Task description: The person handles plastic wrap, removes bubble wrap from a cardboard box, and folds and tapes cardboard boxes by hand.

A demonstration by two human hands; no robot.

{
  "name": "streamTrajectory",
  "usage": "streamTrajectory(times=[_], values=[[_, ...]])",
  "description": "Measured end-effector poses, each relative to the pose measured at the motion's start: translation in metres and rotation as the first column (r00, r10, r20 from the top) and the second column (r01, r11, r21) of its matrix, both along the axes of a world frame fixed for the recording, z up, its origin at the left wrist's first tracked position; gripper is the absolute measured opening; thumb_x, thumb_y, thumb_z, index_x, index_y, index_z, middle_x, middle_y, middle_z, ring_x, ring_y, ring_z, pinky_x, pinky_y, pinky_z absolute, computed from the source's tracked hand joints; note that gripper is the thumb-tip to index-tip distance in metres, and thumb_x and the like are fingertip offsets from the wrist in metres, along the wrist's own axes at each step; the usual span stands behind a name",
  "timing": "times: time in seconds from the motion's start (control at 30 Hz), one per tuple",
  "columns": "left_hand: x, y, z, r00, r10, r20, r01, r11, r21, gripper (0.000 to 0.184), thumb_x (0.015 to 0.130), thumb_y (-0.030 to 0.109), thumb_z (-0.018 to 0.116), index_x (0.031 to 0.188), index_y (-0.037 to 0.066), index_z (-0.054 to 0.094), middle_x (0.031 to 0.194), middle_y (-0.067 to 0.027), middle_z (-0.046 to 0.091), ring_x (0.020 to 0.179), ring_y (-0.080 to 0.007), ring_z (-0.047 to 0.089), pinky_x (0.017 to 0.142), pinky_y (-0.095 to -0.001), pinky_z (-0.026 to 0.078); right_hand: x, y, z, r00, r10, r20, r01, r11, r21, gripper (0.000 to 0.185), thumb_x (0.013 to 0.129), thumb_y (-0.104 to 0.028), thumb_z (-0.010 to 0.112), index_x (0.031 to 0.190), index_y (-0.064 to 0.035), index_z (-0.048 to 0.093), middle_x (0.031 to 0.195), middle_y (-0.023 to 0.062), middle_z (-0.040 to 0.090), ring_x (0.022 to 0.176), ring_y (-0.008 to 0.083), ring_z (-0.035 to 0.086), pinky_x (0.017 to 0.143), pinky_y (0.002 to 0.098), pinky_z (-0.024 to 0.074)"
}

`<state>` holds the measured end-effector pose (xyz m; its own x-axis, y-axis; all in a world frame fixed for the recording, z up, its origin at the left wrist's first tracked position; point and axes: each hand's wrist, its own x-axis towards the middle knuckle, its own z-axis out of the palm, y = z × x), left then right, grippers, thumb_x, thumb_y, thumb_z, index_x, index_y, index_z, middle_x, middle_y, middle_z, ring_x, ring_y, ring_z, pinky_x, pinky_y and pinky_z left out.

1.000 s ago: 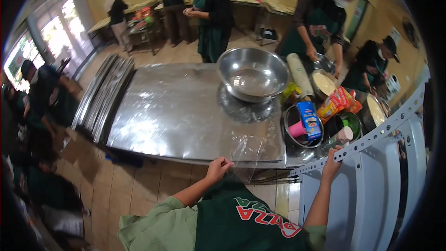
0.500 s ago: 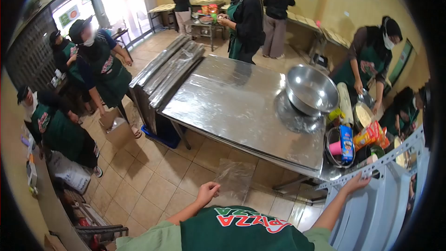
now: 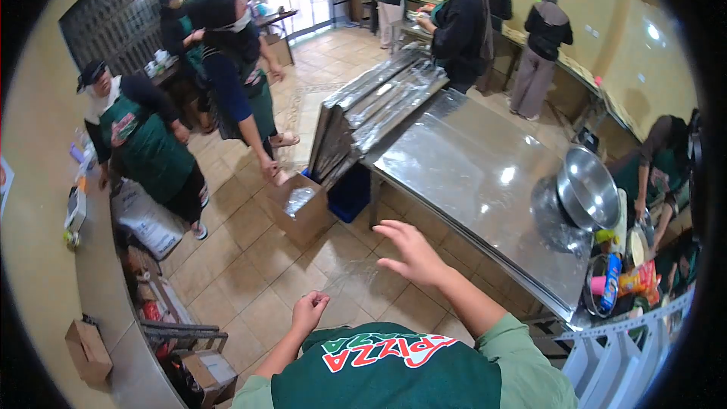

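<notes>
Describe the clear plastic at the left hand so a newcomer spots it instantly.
Find the green PIZZA apron at bottom centre. Just above it, the left hand holds the clear plastic. Unlike the brown box beyond, it is see-through, floor tiles showing behind.

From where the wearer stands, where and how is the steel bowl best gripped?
Probably by the rim of the steel bowl, from above on its left: its wide mouth faces up, the rim stands above the table, and bare tabletop lies on that side, while a rolling pin lies on its right.
</notes>
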<state>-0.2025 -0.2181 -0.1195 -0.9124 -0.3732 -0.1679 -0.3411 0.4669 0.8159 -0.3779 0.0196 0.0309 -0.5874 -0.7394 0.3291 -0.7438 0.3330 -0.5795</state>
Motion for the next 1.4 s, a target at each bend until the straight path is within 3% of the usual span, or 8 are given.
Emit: streamTrajectory(times=[0.17, 0.4, 0.57, 0.7, 0.8, 0.97, 1.03, 1.4], values=[[0.022, -0.020, -0.001, 0.998, 0.059, -0.016, -0.059, 0.997, 0.051, 0.018, 0.082, 0.021, 0.065, 0.089, 0.004, 0.066, 0.076, -0.0110, 0.067, 0.068, -0.0179, 0.063, 0.063, -0.0298, 0.049, 0.011, -0.073, -0.019, 0.959, 0.267, 0.096, -0.272, 0.961, 0.051, 0.072, 0.073, -0.026, 0.072, 0.134, -0.0119, 0.037, 0.130, 0.0173, 0.042, 0.120, 0.0345, 0.041, 0.099, 0.0425, 0.0354], [0.020, -0.011, 0.031, 0.996, 0.086, -0.019, -0.087, 0.994, -0.062, 0.023, 0.084, 0.027, 0.059, 0.090, 0.006, 0.064, 0.082, -0.0143, 0.065, 0.074, -0.0291, 0.063, 0.065, -0.0381, 0.049, -0.020, -0.076, -0.056, 0.898, 0.318, 0.304, -0.339, 0.941, 0.017, 0.071, 0.074, -0.022, 0.072, 0.134, -0.0110, 0.036, 0.125, 0.0176, 0.045, 0.113, 0.0307, 0.046, 0.094, 0.0389, 0.0398], [0.018, 0.008, 0.050, 0.947, 0.319, -0.030, -0.320, 0.946, -0.042, 0.019, 0.082, 0.023, 0.061, 0.087, 0.005, 0.063, 0.080, -0.0142, 0.065, 0.072, -0.0280, 0.063, 0.064, -0.0366, 0.050, -0.048, -0.084, -0.084, 0.660, 0.234, 0.713, -0.418, 0.904, 0.090, 0.070, 0.079, -0.024, 0.069, 0.137, -0.0104, 0.031, 0.104, 0.0148, 0.056, 0.086, 0.0215, 0.059, 0.078, 0.0327, 0.0482], [0.030, 0.016, 0.058, 0.886, 0.463, -0.016, -0.462, 0.881, -0.096, 0.016, 0.081, 0.021, 0.062, 0.086, 0.006, 0.064, 0.080, -0.0130, 0.065, 0.071, -0.0263, 0.064, 0.064, -0.0353, 0.050, -0.053, -0.109, -0.113, 0.505, 0.338, 0.794, -0.601, 0.798, 0.043, 0.075, 0.080, -0.025, 0.068, 0.139, -0.0110, 0.025, 0.102, 0.0157, 0.056, 0.081, 0.0213, 0.060, 0.075, 0.0321, 0.0491], [0.049, 0.014, 0.063, 0.844, 0.535, -0.032, -0.535, 0.837, -0.115, 0.013, 0.080, 0.018, 0.064, 0.084, 0.006, 0.065, 0.079, -0.0116, 0.066, 0.071, -0.0240, 0.064, 0.064, -0.0344, 0.050, -0.041, -0.142, -0.112, 0.564, 0.482, 0.671, -0.659, 0.752, 0.015, 0.073, 0.081, -0.017, 0.068, 0.140, -0.0119, 0.024, 0.103, 0.0127, 0.052, 0.088, 0.0156, 0.057, 0.075, 0.0294, 0.0483], [0.092, -0.018, 0.081, 0.665, 0.736, -0.123, -0.706, 0.674, 0.216, 0.014, 0.079, 0.012, 0.070, 0.076, 0.004, 0.059, 0.074, -0.0012, 0.064, 0.068, -0.0063, 0.059, 0.061, -0.0231, 0.047, -0.027, -0.230, -0.100, 0.579, 0.667, 0.469, -0.664, 0.720, -0.204, 0.074, 0.077, -0.010, 0.069, 0.137, -0.0047, 0.027, 0.119, 0.0154, 0.044, 0.098, 0.0207, 0.052, 0.079, 0.0300, 0.0484], [0.111, -0.035, 0.095, 0.567, 0.797, -0.207, -0.696, 0.598, 0.397, 0.016, 0.080, 0.009, 0.070, 0.076, 0.003, 0.056, 0.073, -0.0015, 0.063, 0.067, -0.0066, 0.058, 0.061, -0.0221, 0.047, -0.012, -0.257, -0.068, 0.554, 0.629, 0.545, -0.624, 0.747, -0.228, 0.067, 0.078, -0.009, 0.069, 0.135, -0.0067, 0.033, 0.107, 0.0113, 0.046, 0.080, 0.0147, 0.049, 0.074, 0.0273, 0.0457], [0.235, -0.101, 0.136, 0.372, 0.894, -0.250, -0.541, 0.428, 0.724, 0.009, 0.082, 0.007, 0.065, 0.082, 0.004, 0.057, 0.076, -0.0086, 0.065, 0.068, -0.0150, 0.063, 0.060, -0.0282, 0.052, 0.113, -0.355, 0.014, 0.498, 0.753, 0.430, -0.704, 0.641, -0.307, 0.059, 0.078, -0.020, 0.069, 0.129, -0.0088, 0.042, 0.120, 0.0086, 0.046, 0.110, 0.0206, 0.047, 0.090, 0.0346, 0.0402]])
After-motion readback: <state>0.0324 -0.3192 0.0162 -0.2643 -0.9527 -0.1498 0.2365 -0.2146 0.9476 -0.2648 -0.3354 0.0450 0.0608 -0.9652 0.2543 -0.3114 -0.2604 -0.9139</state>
